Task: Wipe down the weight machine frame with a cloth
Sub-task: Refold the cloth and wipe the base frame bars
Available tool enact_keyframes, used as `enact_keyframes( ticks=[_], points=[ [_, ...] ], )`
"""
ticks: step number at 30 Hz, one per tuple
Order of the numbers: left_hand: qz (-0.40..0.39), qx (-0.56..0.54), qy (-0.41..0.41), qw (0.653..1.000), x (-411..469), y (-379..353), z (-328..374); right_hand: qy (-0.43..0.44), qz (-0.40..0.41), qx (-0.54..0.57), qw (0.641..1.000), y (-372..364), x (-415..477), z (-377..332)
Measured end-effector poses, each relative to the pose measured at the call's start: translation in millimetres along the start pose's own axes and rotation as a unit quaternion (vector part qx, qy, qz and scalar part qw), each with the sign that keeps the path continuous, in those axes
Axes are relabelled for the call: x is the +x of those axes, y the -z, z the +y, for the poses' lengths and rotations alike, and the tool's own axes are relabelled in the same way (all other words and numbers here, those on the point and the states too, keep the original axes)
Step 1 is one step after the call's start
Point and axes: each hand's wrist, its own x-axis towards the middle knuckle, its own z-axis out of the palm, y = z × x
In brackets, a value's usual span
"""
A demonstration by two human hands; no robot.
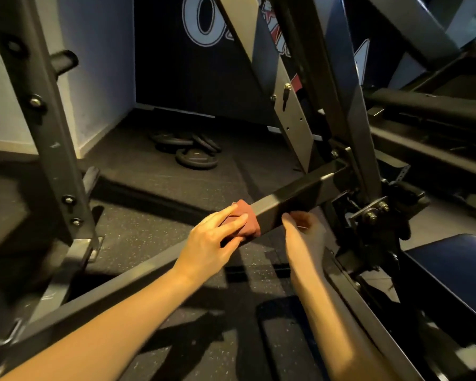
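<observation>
- The left forearm reaches in from the lower left, stretched forward and up along the sloping bar.
- The left hand (213, 237) lies palm down on the cloth (245, 220); its fingers are long and nearly straight, close together, pressing the cloth flat to the bar, and the thumb tucks along the bar's near side.
- The cloth is a small reddish-brown piece, folded or bunched, wrapped over the top edge of the frame bar (291, 199) and draped down its near face, just ahead of the fingertips.
- The frame bar is a square black tube of matt metal, running from the lower left up to a bolted joint at the machine's upright post on the right; light catches its top face beyond the cloth.
- The right forearm comes up from the bottom edge, right of centre.
- The right hand (304, 229) sits just beside the cloth, under the bar's near lower edge, fingers curled round that edge; it is in shadow and slightly blurred.
- Weight plates (188, 149) lie piled on the dark rubber floor (138, 232) behind the bar.
</observation>
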Motion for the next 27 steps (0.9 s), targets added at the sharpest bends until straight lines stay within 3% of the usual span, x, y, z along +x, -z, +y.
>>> enact_keyframes(
  ticks=[5, 11, 18, 21, 27],
  points=[
    [0.002, 0.048, -0.008, 0.999, -38.1, 16.6, -21.9, -0.062, -0.037, -0.012, 0.997, -12.0, -20.8, 15.7],
    [-0.007, 0.101, 0.032, 0.994, -84.9, 36.6, -48.3, -0.038, -0.096, -0.029, 0.994, -19.6, -40.3, 29.1],
    [-0.037, 0.159, 0.177, 0.97, -142.5, 94.7, -75.7, -0.11, -0.153, -0.032, 0.982, -25.8, -56.2, 22.3],
    [-0.009, 0.131, 0.215, 0.968, -135.8, 113.3, -57.9, -0.117, -0.198, -0.032, 0.973, -26.2, -68.3, 13.6],
    [0.071, 0.033, 0.151, 0.985, -75.1, 126.4, 9.4, -0.054, -0.358, 0.027, 0.932, -40.5, -91.1, -29.6]
  ],
)
